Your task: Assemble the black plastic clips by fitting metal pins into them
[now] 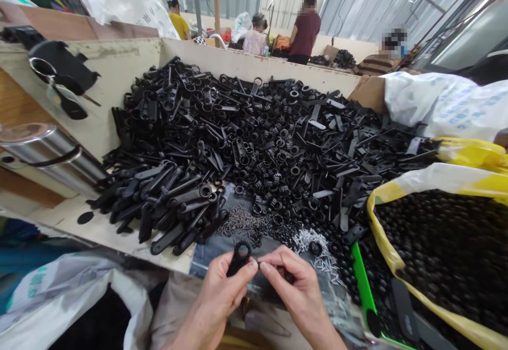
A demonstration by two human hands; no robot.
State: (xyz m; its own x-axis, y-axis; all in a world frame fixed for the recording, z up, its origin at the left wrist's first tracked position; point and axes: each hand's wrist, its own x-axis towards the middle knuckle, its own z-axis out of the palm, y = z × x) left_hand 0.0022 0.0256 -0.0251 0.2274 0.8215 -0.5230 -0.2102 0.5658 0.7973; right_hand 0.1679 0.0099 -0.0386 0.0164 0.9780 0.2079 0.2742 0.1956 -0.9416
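My left hand [228, 289] is closed round a black plastic handle with a ring-shaped end [240, 254]; the ring sticks up above the thumb. Close beside it, my right hand [291, 273] pinches thumb and forefinger together at a tiny dark piece too small to name. The other right fingers curl in, and something dark shows under them. Just beyond the hands lie small brownish metal pieces [240, 222] and a heap of silvery pins [317, 249] with a black ring among them.
A large pile of black plastic parts [238, 128] fills the bin. Finished-looking black handles [166, 202] lie at left near a steel flask [51, 154]. At right are a yellow-edged bag [381, 233] of black balls and a green strip [363, 281]. Several people sit or stand behind.
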